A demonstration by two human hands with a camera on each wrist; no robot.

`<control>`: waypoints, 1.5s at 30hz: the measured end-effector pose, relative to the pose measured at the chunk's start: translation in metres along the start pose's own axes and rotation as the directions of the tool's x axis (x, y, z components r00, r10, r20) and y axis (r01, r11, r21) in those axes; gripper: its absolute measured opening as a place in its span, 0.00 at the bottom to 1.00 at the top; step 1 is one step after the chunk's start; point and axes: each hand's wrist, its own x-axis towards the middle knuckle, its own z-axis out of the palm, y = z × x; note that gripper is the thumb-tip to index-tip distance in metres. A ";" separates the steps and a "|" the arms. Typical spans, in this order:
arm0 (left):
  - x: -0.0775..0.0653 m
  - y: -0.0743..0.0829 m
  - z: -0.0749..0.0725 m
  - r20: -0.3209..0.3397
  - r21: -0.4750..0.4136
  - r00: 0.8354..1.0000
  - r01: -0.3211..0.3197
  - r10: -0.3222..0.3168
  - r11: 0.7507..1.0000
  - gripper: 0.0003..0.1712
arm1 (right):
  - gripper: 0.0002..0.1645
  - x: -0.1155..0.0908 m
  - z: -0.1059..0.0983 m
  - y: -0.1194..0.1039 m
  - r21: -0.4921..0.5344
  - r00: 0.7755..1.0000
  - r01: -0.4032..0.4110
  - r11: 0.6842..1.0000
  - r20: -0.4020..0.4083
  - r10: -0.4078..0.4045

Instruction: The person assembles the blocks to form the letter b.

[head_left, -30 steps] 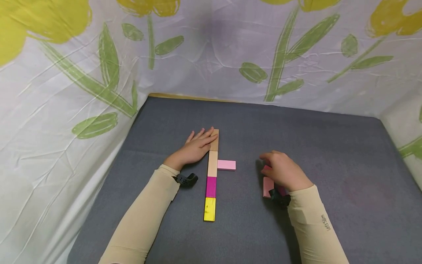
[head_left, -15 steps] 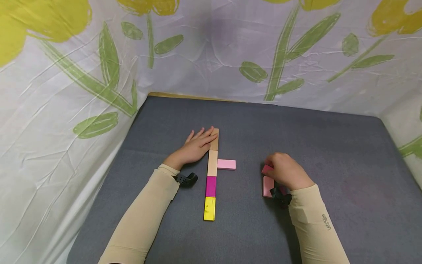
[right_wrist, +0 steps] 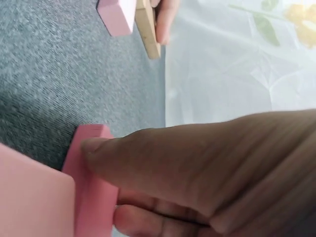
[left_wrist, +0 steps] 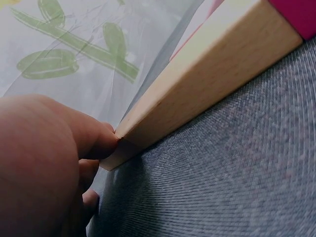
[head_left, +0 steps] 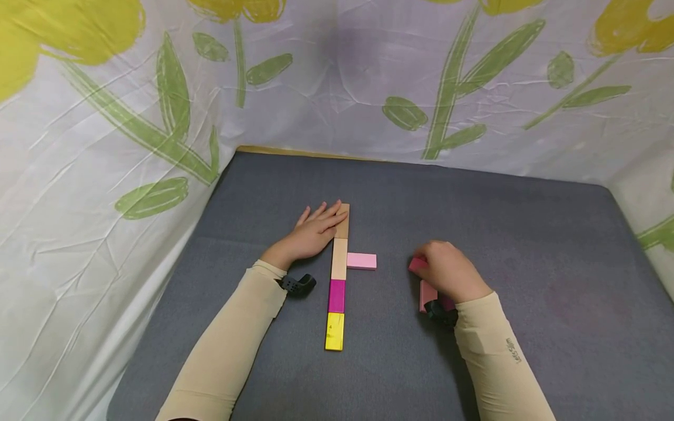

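A straight row of blocks lies on the grey cloth. From far to near come a tan wooden block (head_left: 344, 227), a paler wooden block (head_left: 339, 260), a magenta block (head_left: 337, 296) and a yellow block (head_left: 334, 331). A light pink block (head_left: 361, 261) juts out rightward from the paler one. My left hand (head_left: 308, 238), fingers spread and straight, rests against the tan block with fingertips on it. To the right, my right hand (head_left: 450, 269) pinches a deep pink block (head_left: 418, 265) between thumb and fingers; the thumb lies along it in the right wrist view.
A salmon pink block (head_left: 427, 296) lies just below the right hand, and a magenta block (head_left: 447, 302) is partly hidden by the wrist camera (head_left: 441, 313). Behind the grey table (head_left: 526, 234) hangs a white curtain (head_left: 337, 88) with flower prints.
My right hand has closed its fingers on the deep pink block and shifted it a little left, away from the salmon one. My left hand has stayed in place.
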 end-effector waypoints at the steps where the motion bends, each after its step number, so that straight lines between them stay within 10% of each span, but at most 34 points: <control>1: 0.000 0.000 0.000 0.000 0.001 1.000 0.000 0.000 1.000 0.30 | 0.05 0.000 0.001 -0.001 -0.001 1.000 0.003 1.000 -0.009 -0.003; 45: 0.001 -0.001 0.000 -0.010 -0.003 1.000 0.007 -0.007 1.000 0.30 | 0.09 0.014 0.030 -0.034 0.010 0.977 0.189 0.982 -0.098 -0.187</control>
